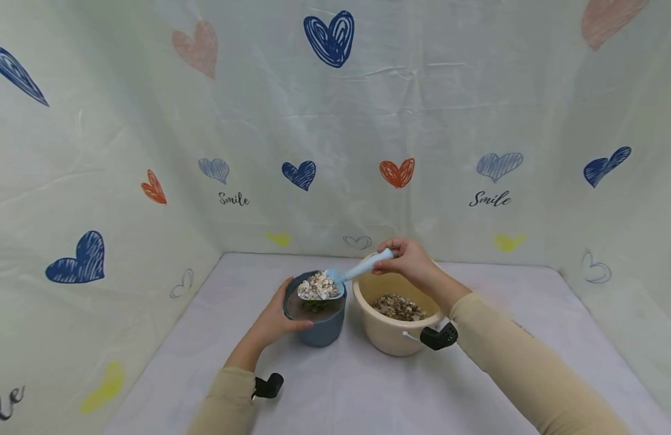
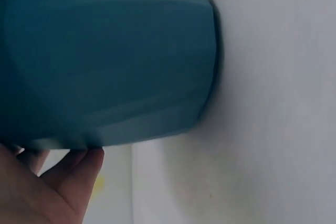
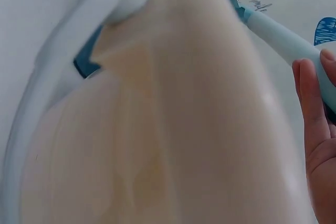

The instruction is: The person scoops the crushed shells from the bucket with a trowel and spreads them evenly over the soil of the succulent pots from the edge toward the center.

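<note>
So the head cam looks forward and down from well back, wide enough to get both hands, the table and the heart-print backdrop. Left wrist cam is right up on the blue pot, which lies sideways across the frame, and shares that plus the left hand with the head view. Right wrist cam is jammed near the cream bucket, sharing it, the scoop and right hand with the head view.
</note>
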`<state>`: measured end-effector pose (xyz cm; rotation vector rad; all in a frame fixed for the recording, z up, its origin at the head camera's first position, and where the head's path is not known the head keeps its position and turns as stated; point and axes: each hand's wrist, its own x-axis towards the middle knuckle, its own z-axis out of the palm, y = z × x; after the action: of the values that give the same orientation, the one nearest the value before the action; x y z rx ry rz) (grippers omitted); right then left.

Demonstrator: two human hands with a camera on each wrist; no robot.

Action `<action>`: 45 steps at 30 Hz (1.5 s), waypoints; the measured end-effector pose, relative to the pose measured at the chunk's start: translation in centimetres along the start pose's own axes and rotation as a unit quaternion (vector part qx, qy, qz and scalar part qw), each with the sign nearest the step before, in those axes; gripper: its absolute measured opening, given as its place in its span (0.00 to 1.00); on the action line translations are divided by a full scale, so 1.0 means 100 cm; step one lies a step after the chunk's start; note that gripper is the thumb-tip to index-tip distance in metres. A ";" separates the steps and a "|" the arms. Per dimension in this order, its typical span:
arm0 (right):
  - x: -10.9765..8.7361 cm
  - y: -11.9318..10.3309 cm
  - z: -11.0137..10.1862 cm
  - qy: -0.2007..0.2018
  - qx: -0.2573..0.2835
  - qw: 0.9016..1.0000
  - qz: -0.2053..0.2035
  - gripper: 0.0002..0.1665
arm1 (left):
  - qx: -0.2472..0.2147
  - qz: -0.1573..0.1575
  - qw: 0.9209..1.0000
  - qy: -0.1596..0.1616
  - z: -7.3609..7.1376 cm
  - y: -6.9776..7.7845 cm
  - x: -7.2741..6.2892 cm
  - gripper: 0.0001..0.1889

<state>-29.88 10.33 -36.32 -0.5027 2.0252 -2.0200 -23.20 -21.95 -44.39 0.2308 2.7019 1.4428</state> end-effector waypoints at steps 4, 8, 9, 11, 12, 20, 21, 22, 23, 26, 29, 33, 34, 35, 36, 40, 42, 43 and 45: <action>0.002 0.000 0.006 0.000 0.000 1.000 0.010 0.11 | 0.007 -0.003 1.000 0.030 0.008 0.002 -0.007 0.65; 0.003 -0.001 0.012 -0.009 -0.005 1.000 0.021 0.12 | 0.015 -0.011 0.998 0.056 0.014 0.004 -0.013 0.65; 0.004 -0.001 0.013 -0.011 -0.007 1.000 0.022 0.12 | 0.015 -0.011 0.998 0.061 0.015 0.004 -0.014 0.65; 0.004 -0.002 0.016 -0.014 -0.011 1.000 0.023 0.11 | 0.015 -0.012 0.997 0.070 0.017 0.003 -0.015 0.64; 0.005 -0.002 0.018 -0.016 -0.015 0.999 0.024 0.11 | 0.013 -0.011 0.997 0.074 0.018 0.004 -0.015 0.64; 0.006 -0.001 0.023 -0.027 -0.039 0.998 0.033 0.10 | 0.018 -0.018 0.995 0.099 0.027 0.008 -0.021 0.64; 0.006 -0.002 0.024 -0.031 -0.042 0.998 0.034 0.11 | 0.018 -0.018 0.994 0.102 0.028 0.009 -0.021 0.64; 0.005 -0.002 0.024 -0.034 -0.046 0.998 0.037 0.11 | 0.017 -0.018 0.994 0.104 0.029 0.009 -0.022 0.64; 0.006 -0.002 0.025 -0.035 -0.047 0.997 0.040 0.11 | 0.015 -0.019 0.994 0.106 0.030 0.010 -0.022 0.64; 0.005 -0.003 0.027 -0.040 -0.058 0.996 0.052 0.12 | 0.011 -0.017 0.994 0.112 0.031 0.010 -0.023 0.64; 0.005 -0.003 0.028 -0.044 -0.074 0.995 0.053 0.12 | 0.011 -0.014 0.993 0.116 0.032 0.010 -0.024 0.63; 0.005 -0.002 0.031 -0.051 -0.096 0.993 0.042 0.12 | 0.011 -0.014 0.993 0.119 0.032 0.010 -0.024 0.64; 0.006 -0.002 0.031 -0.051 -0.099 0.993 0.040 0.12 | 0.011 -0.014 0.993 0.119 0.032 0.010 -0.024 0.64; 0.006 -0.002 0.032 -0.052 -0.100 0.993 0.039 0.12 | 0.011 -0.014 0.993 0.119 0.032 0.010 -0.024 0.64; 0.006 -0.003 0.033 -0.053 -0.099 0.993 0.039 0.12 | 0.013 -0.015 0.993 0.119 0.032 0.011 -0.024 0.63; 0.008 -0.004 0.037 -0.052 -0.095 0.993 0.039 0.12 | 0.018 -0.020 0.992 0.120 0.033 0.012 -0.024 0.64; 0.010 -0.005 0.040 -0.050 -0.097 0.993 0.032 0.13 | 0.020 -0.026 0.992 0.120 0.033 0.013 -0.025 0.64; 0.010 -0.005 0.041 -0.049 -0.100 0.993 0.026 0.14 | 0.019 -0.028 0.992 0.121 0.033 0.014 -0.026 0.64; 0.012 -0.005 0.043 -0.045 -0.098 0.994 0.014 0.15 | 0.019 -0.031 0.992 0.121 0.033 0.014 -0.026 0.64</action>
<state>-29.25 5.93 -35.77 -0.5878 2.1748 -1.7588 -20.02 -18.89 -45.06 -0.0281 2.8981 1.4909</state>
